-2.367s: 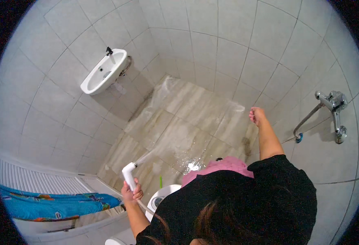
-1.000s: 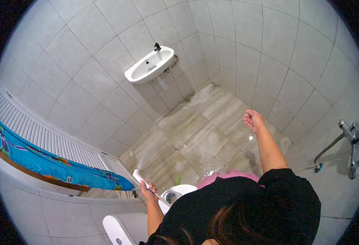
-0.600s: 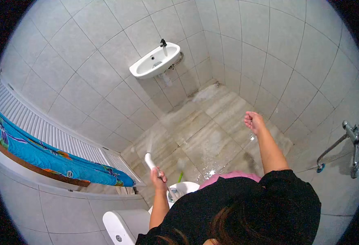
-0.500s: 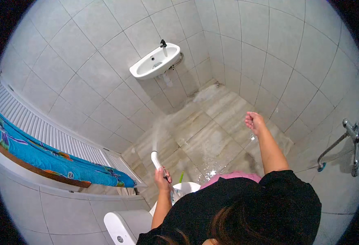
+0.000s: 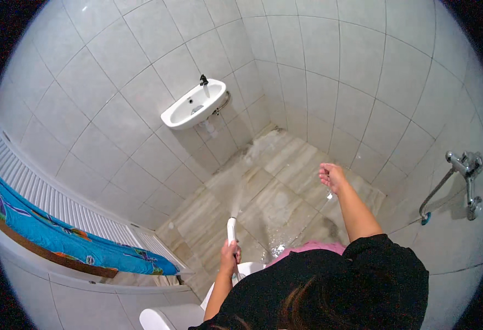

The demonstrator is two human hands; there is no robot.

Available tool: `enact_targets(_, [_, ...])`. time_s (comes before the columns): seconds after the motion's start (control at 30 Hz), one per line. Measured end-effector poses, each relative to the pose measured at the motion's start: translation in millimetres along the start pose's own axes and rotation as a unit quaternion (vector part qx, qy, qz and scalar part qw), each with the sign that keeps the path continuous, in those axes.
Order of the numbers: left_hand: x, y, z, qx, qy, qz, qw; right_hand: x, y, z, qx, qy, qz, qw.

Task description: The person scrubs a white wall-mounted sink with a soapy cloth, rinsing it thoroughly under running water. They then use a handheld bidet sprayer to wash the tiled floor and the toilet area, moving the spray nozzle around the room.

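My left hand (image 5: 229, 257) is wrapped round the handle of a white shower head (image 5: 231, 229), held low in front of me and pointing away. A spray of water (image 5: 235, 205) leaves its tip and lands on the wet, wood-patterned tile floor (image 5: 277, 206). Out to the right, above the floor, my right hand (image 5: 332, 177) hangs with its fingers curled in; nothing shows in it. Pale suds or water streaks lie on the tiles, and wet glints show close to my body.
A small white washbasin (image 5: 196, 104) with a black tap juts from the far wall. At right, a chrome mixer (image 5: 465, 168) with a hose is on the wall. A blue patterned towel (image 5: 82, 247) covers a ledge beside a white slatted panel. The white toilet (image 5: 170, 317) stands at lower left.
The shower head has swung right and its spray now points more straight ahead. My view has shifted, so the basin appears lower and further left. My right hand stays curled.
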State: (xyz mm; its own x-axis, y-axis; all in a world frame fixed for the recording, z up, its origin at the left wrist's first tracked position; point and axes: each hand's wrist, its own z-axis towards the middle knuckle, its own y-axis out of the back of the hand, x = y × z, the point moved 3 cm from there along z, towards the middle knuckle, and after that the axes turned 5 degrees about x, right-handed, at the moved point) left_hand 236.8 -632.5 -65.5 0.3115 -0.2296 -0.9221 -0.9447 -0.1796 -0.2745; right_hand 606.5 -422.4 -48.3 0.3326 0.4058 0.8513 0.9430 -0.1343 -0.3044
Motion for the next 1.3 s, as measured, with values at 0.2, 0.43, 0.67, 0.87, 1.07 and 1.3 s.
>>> enact_targets(0.2, [-3,-8,4,0.020,0.001,0.024,1.000,1,6,0,-0.002,-0.001,0.006,1.000])
enact_targets(0.43, [-2,-15,2,0.078,0.022,0.003,0.997,-3,-7,2,0.016,0.002,-0.006,1.000])
enact_targets(0.67, [-8,-12,8,0.080,-0.005,-0.046,0.996,0,-12,3,0.029,0.009,-0.007,1.000])
enact_targets(0.87, [-11,-10,6,0.101,-0.010,-0.065,0.993,-1,-22,-5,0.039,0.000,-0.020,0.999])
enact_targets(1.07, [-5,-8,6,0.118,-0.008,-0.051,0.992,-1,-21,-6,0.038,0.004,-0.028,0.999])
enact_targets(1.3, [-3,-20,2,0.141,-0.009,-0.011,0.990,-4,-23,-9,0.036,0.001,-0.029,0.999])
